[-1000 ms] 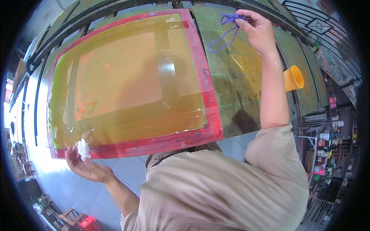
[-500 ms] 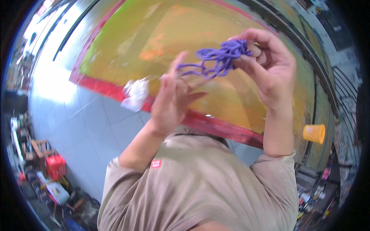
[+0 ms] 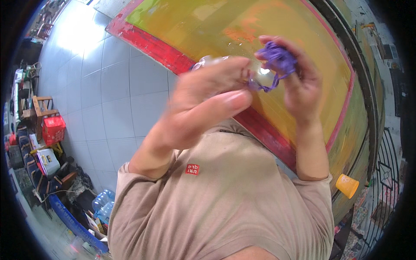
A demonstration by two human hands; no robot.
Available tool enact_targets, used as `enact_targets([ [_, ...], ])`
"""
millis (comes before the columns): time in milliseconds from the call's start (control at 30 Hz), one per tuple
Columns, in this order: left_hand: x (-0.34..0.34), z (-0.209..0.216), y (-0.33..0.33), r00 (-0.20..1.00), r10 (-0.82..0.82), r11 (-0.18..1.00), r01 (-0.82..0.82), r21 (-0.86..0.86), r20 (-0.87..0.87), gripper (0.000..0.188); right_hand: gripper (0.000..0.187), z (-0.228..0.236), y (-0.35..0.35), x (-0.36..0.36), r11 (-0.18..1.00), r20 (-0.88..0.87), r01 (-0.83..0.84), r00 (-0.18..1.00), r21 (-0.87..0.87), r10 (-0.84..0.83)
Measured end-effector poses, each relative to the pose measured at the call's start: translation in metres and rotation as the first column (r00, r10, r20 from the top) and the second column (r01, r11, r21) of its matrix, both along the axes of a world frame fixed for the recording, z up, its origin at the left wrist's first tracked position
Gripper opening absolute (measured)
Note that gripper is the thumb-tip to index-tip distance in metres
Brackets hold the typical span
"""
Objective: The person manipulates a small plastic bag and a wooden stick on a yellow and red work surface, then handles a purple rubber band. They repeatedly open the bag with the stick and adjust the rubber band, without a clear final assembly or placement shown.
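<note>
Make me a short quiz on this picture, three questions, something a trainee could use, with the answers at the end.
1. Multiple choice: What colour is the bunched cord held in the right hand?
A) green
B) purple
C) white

2. True or false: The yellow cup appears toward the right of the picture, lower than the right hand.

3. Fill in the blank: On the framed panel, the border nearest the person's body is coloured ____.

Key: 1. B; 2. True; 3. red
</note>
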State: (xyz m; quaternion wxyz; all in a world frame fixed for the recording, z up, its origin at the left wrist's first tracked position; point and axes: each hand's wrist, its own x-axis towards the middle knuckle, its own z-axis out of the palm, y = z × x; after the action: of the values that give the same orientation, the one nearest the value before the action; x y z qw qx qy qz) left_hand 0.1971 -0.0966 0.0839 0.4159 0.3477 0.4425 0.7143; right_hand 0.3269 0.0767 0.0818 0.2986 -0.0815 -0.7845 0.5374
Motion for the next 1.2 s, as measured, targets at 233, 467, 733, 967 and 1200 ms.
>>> enact_targets([
  [233,-0.029,-0.070,-0.042,0.318,0.323,0.761,-0.647,0.046,-0.891,0.055,0.026,0.008,0.022,-0.005,0.606,-0.091,-0.120,0.993,-0.786,0.079],
  [467,0.031,-0.073,-0.010,0.343,0.242,0.784,-0.620,-0.025,-0.908,0.037,0.035,0.020,-0.003,-0.065,0.936,0.598,-0.282,0.794,0.209,0.106],
  [733,0.037,-0.075,-0.011,0.321,0.365,0.771,-0.631,0.090,-0.874,0.037,0.028,0.029,0.020,-0.088,0.959,0.496,-0.280,0.826,-0.051,0.268],
  [967,0.010,-0.055,-0.008,0.599,0.684,0.715,-0.664,0.219,-0.415,0.041,0.030,0.074,0.021,-0.079,0.690,-0.086,-0.549,0.807,-0.472,0.584],
  [1200,-0.009,-0.003,0.015,0.791,-0.045,0.962,-0.130,0.239,0.610,0.045,0.050,0.057,-0.034,-0.065,0.807,0.068,-0.131,0.991,0.576,0.112],
])
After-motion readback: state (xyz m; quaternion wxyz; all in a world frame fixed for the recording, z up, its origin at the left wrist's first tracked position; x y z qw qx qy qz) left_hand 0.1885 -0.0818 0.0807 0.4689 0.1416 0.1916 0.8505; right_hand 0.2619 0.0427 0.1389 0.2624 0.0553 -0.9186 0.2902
